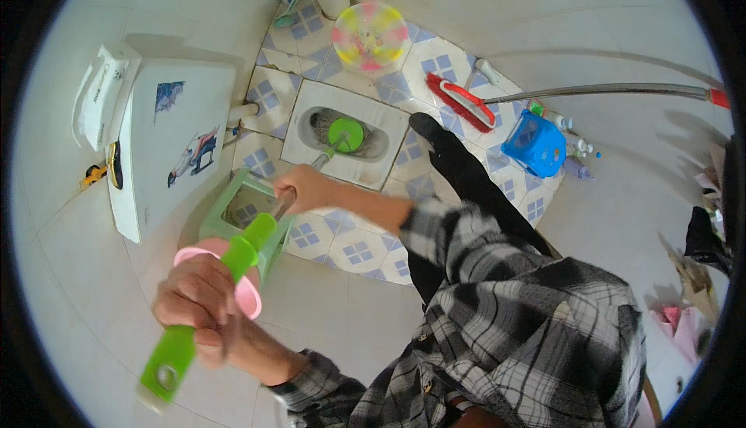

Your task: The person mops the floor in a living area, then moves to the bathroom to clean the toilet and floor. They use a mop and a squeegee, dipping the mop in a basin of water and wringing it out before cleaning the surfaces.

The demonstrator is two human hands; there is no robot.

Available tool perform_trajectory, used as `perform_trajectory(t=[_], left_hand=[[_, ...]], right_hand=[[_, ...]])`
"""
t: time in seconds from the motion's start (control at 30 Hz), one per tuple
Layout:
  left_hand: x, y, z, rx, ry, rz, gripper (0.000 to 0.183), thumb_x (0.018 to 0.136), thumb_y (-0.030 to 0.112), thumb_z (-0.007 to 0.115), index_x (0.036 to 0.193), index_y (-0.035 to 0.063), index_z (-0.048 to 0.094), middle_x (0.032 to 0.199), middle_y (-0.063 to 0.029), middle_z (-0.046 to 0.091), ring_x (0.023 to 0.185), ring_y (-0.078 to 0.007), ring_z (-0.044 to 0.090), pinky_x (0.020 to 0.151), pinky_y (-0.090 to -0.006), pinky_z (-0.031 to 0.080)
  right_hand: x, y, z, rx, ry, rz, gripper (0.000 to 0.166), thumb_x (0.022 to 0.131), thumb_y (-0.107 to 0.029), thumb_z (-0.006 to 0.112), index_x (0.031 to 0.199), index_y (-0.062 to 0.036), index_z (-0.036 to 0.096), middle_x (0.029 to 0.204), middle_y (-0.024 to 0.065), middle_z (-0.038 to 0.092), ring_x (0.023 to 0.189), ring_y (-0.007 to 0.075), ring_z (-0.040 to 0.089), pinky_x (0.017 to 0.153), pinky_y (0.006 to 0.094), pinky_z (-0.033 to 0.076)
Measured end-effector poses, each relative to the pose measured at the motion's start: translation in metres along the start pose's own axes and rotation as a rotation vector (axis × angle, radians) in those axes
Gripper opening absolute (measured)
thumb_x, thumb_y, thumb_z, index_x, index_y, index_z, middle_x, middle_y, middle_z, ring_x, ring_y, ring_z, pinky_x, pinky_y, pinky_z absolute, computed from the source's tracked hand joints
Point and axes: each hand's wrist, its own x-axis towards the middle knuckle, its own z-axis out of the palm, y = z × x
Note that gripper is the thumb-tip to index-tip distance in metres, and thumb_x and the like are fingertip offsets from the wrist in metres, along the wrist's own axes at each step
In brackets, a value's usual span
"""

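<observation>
My left hand (198, 305) is closed around the green plastic grip of a long-handled cleaning tool (245, 247), near its top end. Further down, my right hand (303, 189) grips the metal part of the same handle. The tool slants away from me, its round green head (345, 135) inside the bowl of a white squat toilet (379, 166). Whatever lies under the head is hidden. Dark marks show on the bowl around it.
A green plastic stool (224, 195) and pink basin (250, 300) lie beside the handle. A striped basin (370, 35), red broom (460, 102) and blue plastic container (533, 142) stand around the toilet. A white cistern (180, 148) is at left; my foot (425, 128) is beside the toilet.
</observation>
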Motion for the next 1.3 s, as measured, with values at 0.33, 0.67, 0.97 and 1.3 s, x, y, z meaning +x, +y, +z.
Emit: perform_trajectory(t=[0.33, 0.67, 0.97, 1.3], left_hand=[[0.023, 0.0, 0.018, 0.085, 0.147, -0.138, 0.033, 0.086, 0.035, 0.059, 0.07, 0.0139, 0.039, 0.056, 0.0026, 0.035, 0.049, -0.0105, 0.031, 0.052, -0.0281, 0.024], [0.015, 0.004, -0.001, -0.043, -0.065, -0.038, 0.028, 0.09, 0.034, 0.052, 0.076, 0.0088, 0.05, 0.068, -0.0051, 0.053, 0.057, -0.0166, 0.049, 0.056, -0.0296, 0.038], [0.022, 0.031, 0.036, 0.417, 0.699, 0.053, 0.037, 0.09, 0.033, 0.051, 0.064, 0.0135, 0.032, 0.055, 0.0041, 0.024, 0.048, -0.009, 0.025, 0.052, -0.0254, 0.027], [0.019, -0.015, -0.03, -0.227, -0.312, -0.093, 0.029, 0.089, 0.03, 0.053, 0.07, 0.0113, 0.044, 0.064, -0.0028, 0.053, 0.059, -0.0118, 0.053, 0.066, -0.0291, 0.041]], right_hand=[[0.011, 0.019, 0.014, -0.153, 0.356, -0.051, 0.018, 0.052, -0.019, 0.067, 0.061, -0.0103, 0.054, 0.054, 0.01, 0.053, 0.054, 0.0301, 0.056, 0.05, 0.0422, 0.043], [0.015, -0.004, 0.006, -0.242, -0.052, -0.159, 0.019, 0.056, -0.019, 0.066, 0.061, -0.0076, 0.052, 0.053, 0.0112, 0.049, 0.052, 0.0297, 0.053, 0.049, 0.0382, 0.039], [0.006, 0.004, 0.03, -0.183, 0.396, -0.11, 0.016, 0.051, -0.016, 0.067, 0.063, -0.0087, 0.059, 0.064, 0.0108, 0.06, 0.062, 0.0298, 0.059, 0.056, 0.0401, 0.044], [-0.01, 0.0, 0.033, -0.116, 0.458, -0.263, 0.016, 0.053, -0.013, 0.065, 0.063, -0.0072, 0.054, 0.056, 0.014, 0.05, 0.056, 0.0339, 0.052, 0.05, 0.0409, 0.037]])
